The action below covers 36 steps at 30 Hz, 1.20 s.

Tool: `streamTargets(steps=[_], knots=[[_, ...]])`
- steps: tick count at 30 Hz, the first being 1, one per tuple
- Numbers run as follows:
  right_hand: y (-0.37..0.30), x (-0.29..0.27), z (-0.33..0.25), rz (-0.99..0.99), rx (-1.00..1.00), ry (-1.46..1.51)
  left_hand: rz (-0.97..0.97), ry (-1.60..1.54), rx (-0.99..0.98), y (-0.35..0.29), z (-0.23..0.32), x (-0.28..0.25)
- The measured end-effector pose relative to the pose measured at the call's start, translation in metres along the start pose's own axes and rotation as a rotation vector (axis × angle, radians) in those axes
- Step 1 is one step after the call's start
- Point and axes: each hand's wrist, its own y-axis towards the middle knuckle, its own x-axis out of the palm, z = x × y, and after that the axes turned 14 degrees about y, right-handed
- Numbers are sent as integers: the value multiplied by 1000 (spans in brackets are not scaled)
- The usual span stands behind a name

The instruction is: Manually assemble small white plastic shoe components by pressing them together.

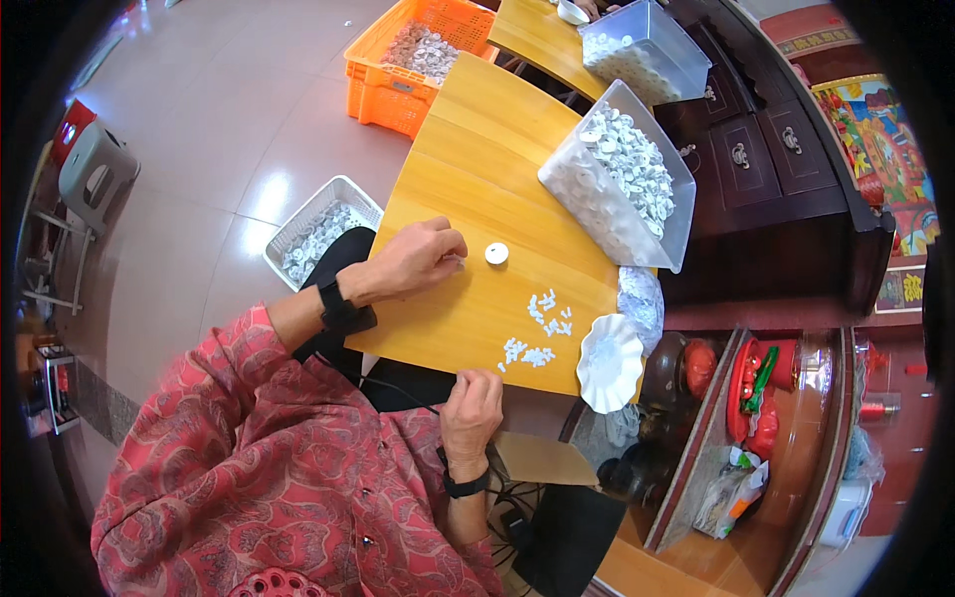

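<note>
On the yellow wooden table (453,179), my left hand (413,261) is closed in a pinch near the left edge; a speck of white shows at its fingertips, too small to name. Just right of it sits a small round white plastic piece (496,254) with a dark dot. My right hand (473,410) is at the table's near edge, its fingers curled together; whatever they hold, if anything, is hidden. Small white peg-like pieces (537,356) lie in loose clusters beyond it. A scalloped white dish (609,364) at the right corner holds pale contents.
A clear bin (567,194) full of white pieces stands at the table's far right. Another clear bin (686,75) stands behind it. Left of the table are a white basket (279,249) and an orange crate (383,98), both with pieces inside. Dark drawers (741,184) border the right.
</note>
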Motion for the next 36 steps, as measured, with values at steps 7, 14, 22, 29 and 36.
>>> streamTargets(steps=[7, 14, 22, 29, 36], knots=[[1, 7, -6, 94, 222, 197, -124, -887, -502, -53, 22, -13], [4, 3, -26, 107, 329, 290, -113, -1167, -519, -81, 36, -11], [4, 1, -43, 188, 600, 728, -97, -1451, -548, -91, 42, -6], [23, -10, -65, 206, 572, 985, -200, -1574, -590, -96, 47, -5], [14, 8, -54, 223, 404, 765, -318, -1349, -557, -103, 53, -6]])
